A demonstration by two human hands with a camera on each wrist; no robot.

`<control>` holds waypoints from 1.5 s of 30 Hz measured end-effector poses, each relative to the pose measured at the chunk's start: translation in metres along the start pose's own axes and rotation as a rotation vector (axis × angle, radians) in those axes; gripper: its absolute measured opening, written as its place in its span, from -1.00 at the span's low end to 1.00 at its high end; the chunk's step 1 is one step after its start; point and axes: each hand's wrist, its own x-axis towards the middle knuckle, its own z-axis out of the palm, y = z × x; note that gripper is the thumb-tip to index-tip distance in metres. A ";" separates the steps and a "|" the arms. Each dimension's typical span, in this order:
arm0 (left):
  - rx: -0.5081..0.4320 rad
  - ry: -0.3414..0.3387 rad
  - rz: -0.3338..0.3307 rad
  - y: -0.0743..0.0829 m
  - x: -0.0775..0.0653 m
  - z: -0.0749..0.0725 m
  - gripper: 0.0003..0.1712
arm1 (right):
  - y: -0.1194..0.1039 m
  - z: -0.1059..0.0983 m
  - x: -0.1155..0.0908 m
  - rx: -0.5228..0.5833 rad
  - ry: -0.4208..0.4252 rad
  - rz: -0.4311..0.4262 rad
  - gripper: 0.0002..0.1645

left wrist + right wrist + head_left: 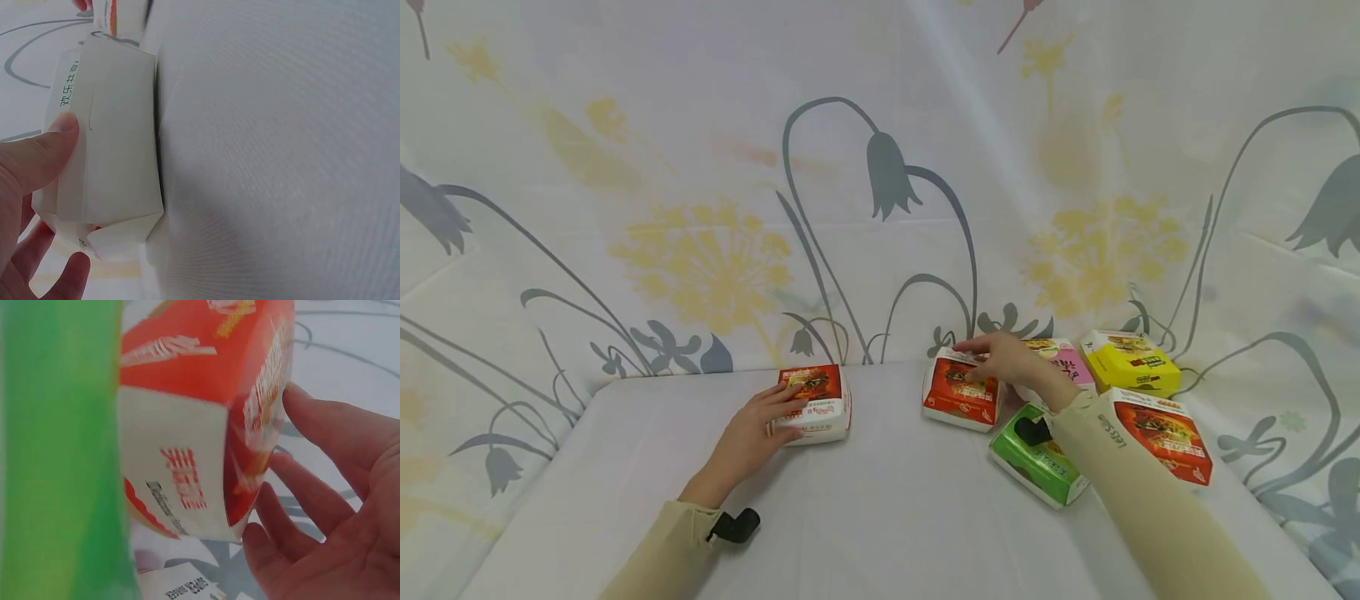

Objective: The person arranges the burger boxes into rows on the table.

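My left hand [756,425] lightly grips the white-and-red carton [829,421], left of centre in the head frame; its thumb bears on the near side, its fingers lie over the top and around the left end. My right hand [1009,365] has its fingers spread and relaxed, touching the middle red carton [951,406], right of centre; I see no firm hold there. The green carton [1037,471] stands just beside it, towards the lower right; the pink carton [1066,358] sits partly behind my right wrist.

Assessment: positioning both cartons appears to be the step in hand. The thin card calls for light, even pressure on opposite sides, away from the flaps. My right forearm should stay high over the green carton to avoid nudging it.
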 end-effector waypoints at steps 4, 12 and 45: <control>-0.008 -0.007 -0.006 0.000 0.000 0.000 -0.44 | -0.008 0.003 -0.001 -0.047 -0.020 -0.021 -0.35; -0.017 -0.018 -0.017 0.001 0.000 0.000 -0.43 | -0.023 0.014 -0.002 -0.088 -0.073 -0.023 -0.39; -0.030 0.002 0.014 -0.001 0.002 0.000 -0.43 | -0.050 0.077 -0.031 0.070 -0.055 -0.157 -0.47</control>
